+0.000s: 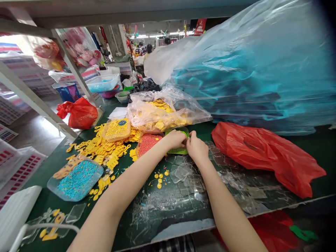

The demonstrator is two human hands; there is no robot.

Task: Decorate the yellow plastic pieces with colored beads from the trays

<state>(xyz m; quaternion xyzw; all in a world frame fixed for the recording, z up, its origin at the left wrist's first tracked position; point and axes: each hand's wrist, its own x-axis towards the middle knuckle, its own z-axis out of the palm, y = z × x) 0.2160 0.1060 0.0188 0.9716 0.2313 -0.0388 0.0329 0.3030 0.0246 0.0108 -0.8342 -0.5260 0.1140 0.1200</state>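
Head view: both forearms stretched out over the dark green worktable (52, 164). Left hand (175, 139) and right hand (196, 147) touching each other at the near edge of the shallow tray of green beads (183, 133), fingers curled and pressed together, pinching something too small to make out. Just left of the green tray, a round tray of red beads (148, 143); further left and slightly beyond, a square tray of yellow beads (117, 128) resting on a scatter of flat yellow plastic pieces (98, 148). Directly behind the green tray, a crumpled clear plastic bag of yellow pieces (164, 113). Nearer than the green tray, under the wrists, thin clear plastic sheets (183, 173) and a few loose yellow discs (160, 178). Well to its near left, a rectangular tray of blue beads (78, 180). Right of the green tray, a crumpled red plastic bag (265, 154); beyond that, a large translucent teal-tinted bag (262, 70).
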